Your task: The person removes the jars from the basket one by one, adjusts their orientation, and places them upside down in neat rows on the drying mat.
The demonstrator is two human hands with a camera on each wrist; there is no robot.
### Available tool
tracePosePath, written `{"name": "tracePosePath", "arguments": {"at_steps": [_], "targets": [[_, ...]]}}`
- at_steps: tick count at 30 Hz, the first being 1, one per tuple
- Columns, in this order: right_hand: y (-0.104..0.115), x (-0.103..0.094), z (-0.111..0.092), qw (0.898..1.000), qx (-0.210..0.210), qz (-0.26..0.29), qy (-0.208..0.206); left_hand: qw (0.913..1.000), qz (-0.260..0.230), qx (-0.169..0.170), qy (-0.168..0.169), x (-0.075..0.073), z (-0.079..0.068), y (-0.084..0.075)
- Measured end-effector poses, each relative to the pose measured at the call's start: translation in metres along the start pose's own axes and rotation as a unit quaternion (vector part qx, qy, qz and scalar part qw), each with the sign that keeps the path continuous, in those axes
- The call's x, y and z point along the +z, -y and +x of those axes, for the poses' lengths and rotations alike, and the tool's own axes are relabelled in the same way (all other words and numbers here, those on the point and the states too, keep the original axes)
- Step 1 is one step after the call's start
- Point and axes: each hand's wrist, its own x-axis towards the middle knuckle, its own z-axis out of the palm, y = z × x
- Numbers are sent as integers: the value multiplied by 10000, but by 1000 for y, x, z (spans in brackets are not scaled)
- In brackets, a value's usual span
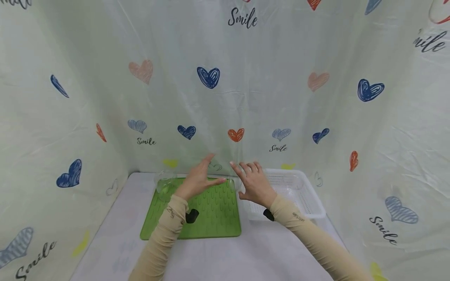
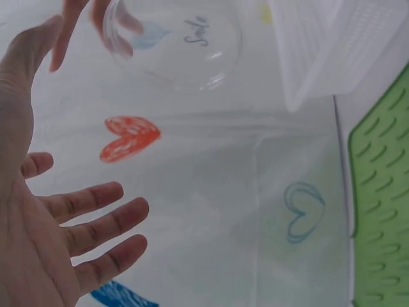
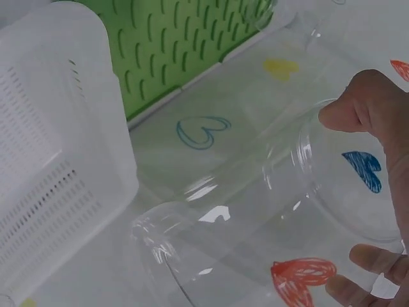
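My right hand (image 1: pixel 256 184) grips a clear cup (image 3: pixel 217 214) at one end, thumb on one side and fingers on the other. In the right wrist view the cup lies sideways across the picture, with the patterned sheet showing through it. My left hand (image 1: pixel 197 182) is raised over the green drying mat (image 1: pixel 211 218), fingers spread and nothing in the palm. In the left wrist view the round end of the cup appears beyond the left thumb, apart from it.
Clear glassware (image 1: pixel 165 183) stands at the mat's far left corner. A white perforated basket (image 1: pixel 318 203) sits to the right, with a clear piece (image 1: pixel 291 181) in it. A sheet printed with hearts (image 1: pixel 208 77) hangs behind and along both sides of the white table (image 1: pixel 218 259).
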Motion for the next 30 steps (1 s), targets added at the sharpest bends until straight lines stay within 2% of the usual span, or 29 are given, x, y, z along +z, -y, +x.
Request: {"name": "tracePosePath", "arguments": {"at_steps": [5,13,22,30], "targets": [[4,2,-3,9999,-93,-113,-32,9992,-29,125,381,18,7,-5],[15,2,-4,9994,-316,-96,-113,9939,-437,202,988,40,6,-5],[20,3,-5,9994,-320,-100,-93,9922,-476,206,1138,46,6,-3],[23,5,-5,9994,-323,-12,108,9908,-574,127,1217,51,7,3]]}}
